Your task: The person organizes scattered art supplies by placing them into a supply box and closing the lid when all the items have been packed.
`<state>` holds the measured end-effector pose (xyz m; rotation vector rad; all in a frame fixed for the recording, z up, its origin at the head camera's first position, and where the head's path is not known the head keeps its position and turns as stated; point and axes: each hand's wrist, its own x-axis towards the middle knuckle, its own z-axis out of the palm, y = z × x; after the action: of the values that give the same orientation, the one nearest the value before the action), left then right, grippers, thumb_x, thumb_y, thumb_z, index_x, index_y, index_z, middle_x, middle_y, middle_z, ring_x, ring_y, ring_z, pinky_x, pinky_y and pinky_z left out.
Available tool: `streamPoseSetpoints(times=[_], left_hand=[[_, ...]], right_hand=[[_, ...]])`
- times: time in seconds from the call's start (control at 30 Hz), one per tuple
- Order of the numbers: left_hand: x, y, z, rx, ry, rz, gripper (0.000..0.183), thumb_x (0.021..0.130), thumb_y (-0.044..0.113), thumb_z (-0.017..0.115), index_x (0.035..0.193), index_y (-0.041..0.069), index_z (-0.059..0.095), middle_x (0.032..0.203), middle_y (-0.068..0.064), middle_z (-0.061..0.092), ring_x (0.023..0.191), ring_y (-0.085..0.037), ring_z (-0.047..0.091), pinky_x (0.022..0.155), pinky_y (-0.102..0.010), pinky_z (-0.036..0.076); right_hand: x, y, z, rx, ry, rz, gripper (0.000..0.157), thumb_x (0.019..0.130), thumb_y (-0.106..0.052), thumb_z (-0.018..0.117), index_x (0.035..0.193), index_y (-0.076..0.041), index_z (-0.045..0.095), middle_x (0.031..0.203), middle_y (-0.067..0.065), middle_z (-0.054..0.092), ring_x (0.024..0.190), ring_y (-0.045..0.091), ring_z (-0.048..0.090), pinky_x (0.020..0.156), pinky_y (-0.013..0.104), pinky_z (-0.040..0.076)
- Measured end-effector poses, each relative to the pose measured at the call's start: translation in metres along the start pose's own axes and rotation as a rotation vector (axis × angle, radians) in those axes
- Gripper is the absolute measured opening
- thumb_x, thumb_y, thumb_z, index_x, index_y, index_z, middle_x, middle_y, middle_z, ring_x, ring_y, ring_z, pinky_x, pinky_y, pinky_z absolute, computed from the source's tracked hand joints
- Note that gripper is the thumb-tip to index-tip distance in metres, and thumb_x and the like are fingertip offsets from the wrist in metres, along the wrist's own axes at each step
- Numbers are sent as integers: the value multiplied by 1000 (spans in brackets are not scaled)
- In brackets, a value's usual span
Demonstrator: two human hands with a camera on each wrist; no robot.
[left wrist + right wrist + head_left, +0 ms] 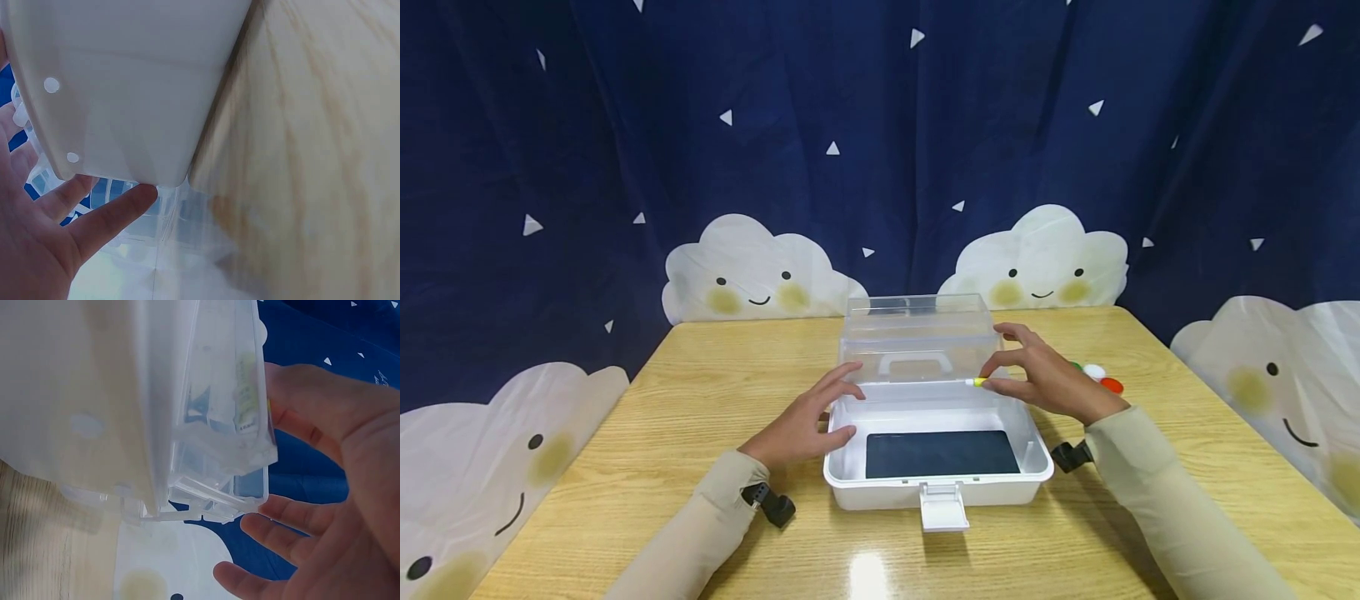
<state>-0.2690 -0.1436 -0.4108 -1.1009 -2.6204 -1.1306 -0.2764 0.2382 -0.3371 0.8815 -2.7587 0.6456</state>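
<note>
A white storage box (940, 492) stands on the table with its clear lid (921, 321) raised at the back and its front latch (944, 508) hanging down. A flat dark rectangle (942, 454) lies on its floor. At the box's back right, my right hand (1048, 375) pinches a slim yellow-and-white thing (978, 382) between thumb and index finger; its kind is hard to tell. The right wrist view shows clear compartment trays (215, 444) beside that hand. My left hand (808, 421) is at the box's left end, fingers spread, fingertips right at the rim.
Behind the right hand, small round red (1112, 385) and white (1093, 372) pieces lie on the wooden table (737, 367), with a bit of green beside them. A dark blue curtain (790, 100) with clouds hangs behind and at both sides.
</note>
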Motion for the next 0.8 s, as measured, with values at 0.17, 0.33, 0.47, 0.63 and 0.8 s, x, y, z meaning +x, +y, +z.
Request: streamPoseSetpoints(times=[0.17,0.33,0.47,0.63,0.8], left_hand=[[0,1,0,-1,-2,-5,39,87,29,67,122,35,50,159,13,17,141,-22,29,91,-41,52],[0,1,0,1,-3,-3,39,88,29,67,122,34,50,159,12,17,141,-24,29,91,-41,51],[0,1,0,0,-6,-8,39,87,29,67,122,34,51,158,15,17,141,-23,29,91,-40,51],[0,0,0,-2,-8,-15,38,88,29,67,121,36,50,158,16,17,141,-21,28,92,-37,51],[0,-1,0,-1,-7,-9,38,88,30,67,122,36,50,158,16,17,141,-20,28,91,-38,52]], right_hand=[[0,-1,-1,2,2,-2,9,84,-26,75,92,-27,74,147,22,35,134,41,30,98,68,35],[0,-1,-1,4,4,-4,9,83,-25,76,92,-27,75,147,22,35,134,41,30,98,68,35],[0,-1,0,7,-6,7,10,83,-25,76,92,-27,75,148,21,34,134,42,29,99,68,34],[0,-2,0,5,-13,23,10,83,-26,76,92,-25,75,149,21,33,134,42,29,99,67,35],[0,-2,0,-5,-4,15,11,83,-28,77,93,-24,74,148,22,34,134,42,30,98,67,36]])
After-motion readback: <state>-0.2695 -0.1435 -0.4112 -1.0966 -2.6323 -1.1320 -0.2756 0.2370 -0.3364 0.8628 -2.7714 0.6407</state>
